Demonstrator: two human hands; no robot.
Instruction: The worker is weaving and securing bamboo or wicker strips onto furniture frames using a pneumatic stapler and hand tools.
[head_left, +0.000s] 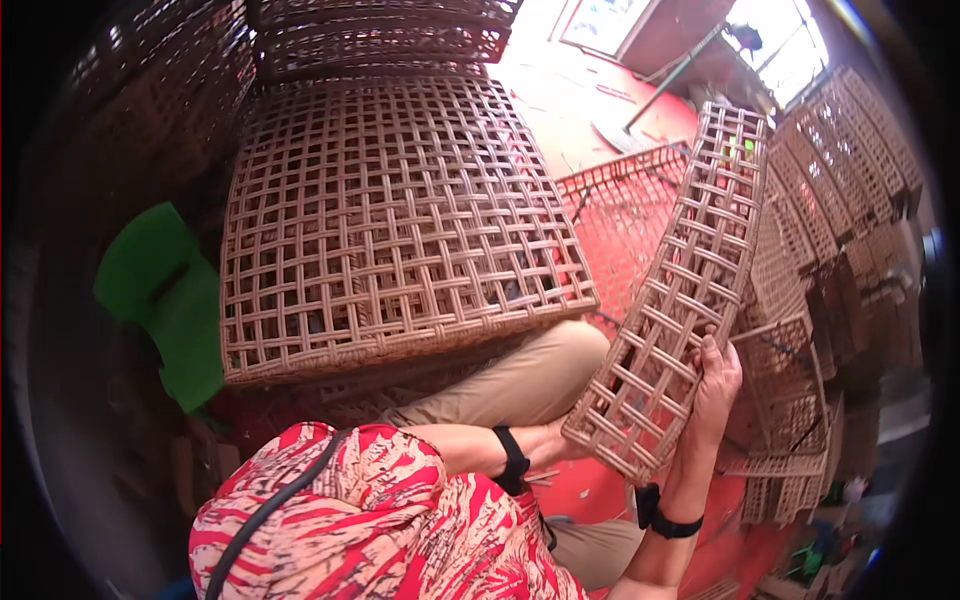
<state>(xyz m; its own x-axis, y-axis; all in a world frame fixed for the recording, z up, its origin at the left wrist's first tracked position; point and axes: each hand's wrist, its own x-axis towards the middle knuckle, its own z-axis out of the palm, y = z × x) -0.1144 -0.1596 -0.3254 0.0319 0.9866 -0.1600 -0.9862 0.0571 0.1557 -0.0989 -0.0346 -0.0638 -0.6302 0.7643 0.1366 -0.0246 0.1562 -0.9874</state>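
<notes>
A long, narrow woven rattan panel (690, 270) stands tilted in front of me, running from near my lap toward the far right. My right hand (718, 385) is closed around its right edge, thumb lying over the weave. At the near left corner my left hand (555, 440) holds the panel from below, its fingers mostly hidden behind it. A large square woven rattan piece (400, 220) with an open grid lies to the left, beyond my knee (560, 365).
A green plastic chair (165, 300) stands at the left. More woven frames (840, 170) are stacked at the right, and another woven frame (625, 205) lies on the red floor (570, 120). Dark woven pieces (380, 35) rise at the back. A stand with a round base (625, 135) is farther off.
</notes>
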